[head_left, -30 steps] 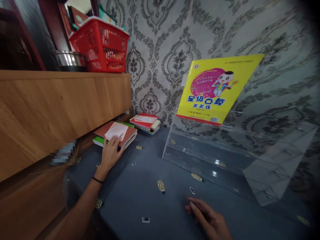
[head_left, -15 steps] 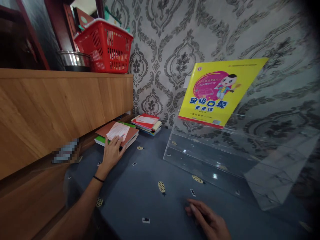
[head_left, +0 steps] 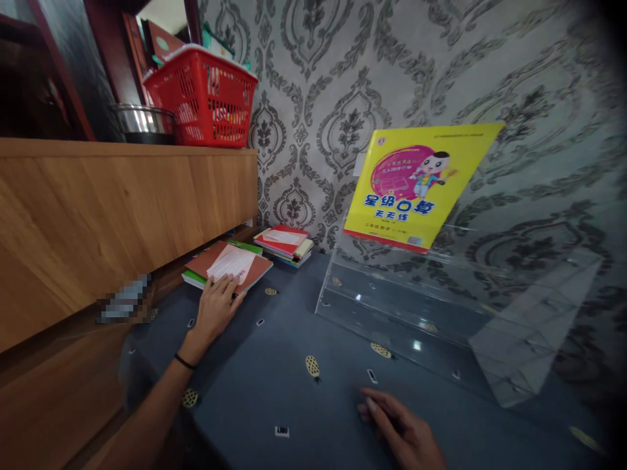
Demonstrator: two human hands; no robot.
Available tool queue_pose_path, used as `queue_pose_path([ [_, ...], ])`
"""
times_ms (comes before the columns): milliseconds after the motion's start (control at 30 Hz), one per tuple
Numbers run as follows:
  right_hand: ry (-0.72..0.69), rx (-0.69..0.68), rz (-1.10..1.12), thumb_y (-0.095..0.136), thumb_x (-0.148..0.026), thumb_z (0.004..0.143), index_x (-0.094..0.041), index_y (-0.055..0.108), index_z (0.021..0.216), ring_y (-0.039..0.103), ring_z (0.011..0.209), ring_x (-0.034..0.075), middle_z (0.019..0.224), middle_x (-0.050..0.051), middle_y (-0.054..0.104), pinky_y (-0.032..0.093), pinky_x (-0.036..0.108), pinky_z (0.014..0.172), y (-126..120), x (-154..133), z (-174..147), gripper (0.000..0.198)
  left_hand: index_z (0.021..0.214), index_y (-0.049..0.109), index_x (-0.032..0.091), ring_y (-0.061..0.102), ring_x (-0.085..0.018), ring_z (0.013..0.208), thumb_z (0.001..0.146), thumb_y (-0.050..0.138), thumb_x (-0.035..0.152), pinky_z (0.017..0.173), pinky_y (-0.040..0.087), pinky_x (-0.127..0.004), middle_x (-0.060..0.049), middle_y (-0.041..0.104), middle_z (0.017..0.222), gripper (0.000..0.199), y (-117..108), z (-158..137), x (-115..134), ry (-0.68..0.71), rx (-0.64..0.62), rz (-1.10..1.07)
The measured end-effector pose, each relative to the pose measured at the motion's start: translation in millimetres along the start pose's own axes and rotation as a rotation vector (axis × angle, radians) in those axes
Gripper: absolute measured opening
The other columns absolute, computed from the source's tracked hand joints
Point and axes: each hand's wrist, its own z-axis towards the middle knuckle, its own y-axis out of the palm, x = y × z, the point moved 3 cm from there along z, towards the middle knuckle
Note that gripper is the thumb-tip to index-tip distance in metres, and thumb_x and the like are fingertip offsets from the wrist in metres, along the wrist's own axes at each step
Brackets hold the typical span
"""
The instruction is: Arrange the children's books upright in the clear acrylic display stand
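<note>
**Brown book being tugged out of the stack**

Compared with a moment ago, the brown book [head_left: 230, 264] is pulled a bit toward the near edge, and the view is tilted slightly, so the yellow workbook [head_left: 416, 186] sits lower in frame. The left hand [head_left: 218, 307] is laid on the book's near corner, fingers spread flat over the white slip, thumb seemingly hooked at the edge; nothing is fully gripped yet as far as can be told. It's the top of a stack half tucked under the wooden cabinet [head_left: 122, 215], which probably explains the sliding. The right hand [head_left: 401, 431] is rested loosely on the blue cloth [head_left: 274, 365], fingers half curled, holding nothing. The workbook is propped glossy and upright on a clear acrylic stand [head_left: 416, 313]. A second book pile [head_left: 287, 243] is lying against the patterned wall.
</note>
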Motion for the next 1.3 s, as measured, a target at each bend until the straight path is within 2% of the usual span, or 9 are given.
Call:
queue_pose_path([
  [267,-0.031,0.012,0.005,0.063,-0.084,0.067,-0.022,0.079,0.088,0.074,0.068,0.025,0.071,0.010,0.077,0.061,0.030,0.058,-0.2,0.6,1.0,0.067,0.111,0.069,0.019,0.068,-0.024,0.108,0.101,0.045,0.045,0.105,0.046,-0.044,-0.011,0.075,0.111,0.037,-12.7,-8.0,15.7,0.109,0.080,-0.052],
  [433,-0.078,0.017,0.000,0.064,-0.079,0.071,-0.022,0.080,0.089,0.075,0.067,0.025,0.074,0.009,0.078,0.064,0.032,0.065,1.3,-1.4,-1.0,0.062,0.095,0.067,0.018,0.069,-0.020,0.087,0.101,0.045,0.045,0.081,0.053,-0.033,-0.007,0.074,0.092,0.035,-32.2,-14.5,43.5,0.265,0.159,-0.124],
  [533,-0.127,0.021,-0.030,0.065,-0.074,0.074,-0.022,0.080,0.091,0.076,0.071,0.026,0.079,0.009,0.079,0.064,0.034,0.070,2.8,1.1,-2.0,0.056,0.089,0.064,0.017,0.067,-0.017,0.076,0.101,0.043,0.046,0.069,0.051,-0.029,-0.006,0.072,0.083,0.038,-45.5,-18.1,66.2,0.343,0.186,-0.194],
  [700,-0.188,0.032,-0.100,0.068,-0.060,0.079,-0.023,0.078,0.102,0.076,0.092,0.028,0.102,0.010,0.079,0.063,0.036,0.084,2.8,5.7,-4.3,0.045,0.082,0.060,0.017,0.064,-0.015,0.070,0.102,0.040,0.048,0.064,0.047,-0.027,-0.004,0.070,0.077,0.042,-66.8,-23.4,102.6,0.440,0.214,-0.340],
  [833,-0.251,0.058,-0.173,0.065,-0.053,0.082,-0.024,0.070,0.122,0.075,0.096,0.026,0.109,0.011,0.077,0.063,0.035,0.079,2.5,6.3,-6.3,0.048,0.079,0.060,0.016,0.061,-0.014,0.066,0.101,0.039,0.051,0.063,0.045,-0.027,-0.003,0.068,0.072,0.046,-79.6,-28.9,127.4,0.482,0.206,-0.464],
  [1000,-0.284,0.062,-0.195,0.064,-0.051,0.083,-0.024,0.064,0.131,0.067,0.117,0.030,0.130,0.013,0.068,0.059,0.042,0.093,4.5,18.5,-4.4,0.055,0.067,0.054,0.017,0.052,-0.010,0.053,0.103,0.037,0.047,0.053,0.036,-0.026,0.001,0.057,0.058,0.050,-88.0,-36.7,156.9,0.503,0.170,-0.612],
  [1167,-0.245,0.049,-0.115,0.063,-0.053,0.082,-0.021,0.062,0.134,0.065,0.121,0.031,0.134,0.016,0.065,0.054,0.046,0.101,3.5,27.9,-1.6,0.060,0.064,0.053,0.017,0.048,-0.009,0.051,0.103,0.033,0.049,0.051,0.035,-0.025,0.002,0.055,0.057,0.054,-94.9,-39.5,172.1,0.532,0.183,-0.665],
  [1300,-0.257,0.043,-0.122,0.065,-0.054,0.079,-0.022,0.068,0.126,0.064,0.122,0.032,0.131,0.014,0.068,0.050,0.048,0.106,0.6,22.9,-2.7,0.057,0.066,0.056,0.017,0.051,-0.009,0.052,0.102,0.032,0.053,0.053,0.037,-0.025,0.001,0.056,0.057,0.057,-100.6,-38.0,173.2,0.519,0.159,-0.718],
])
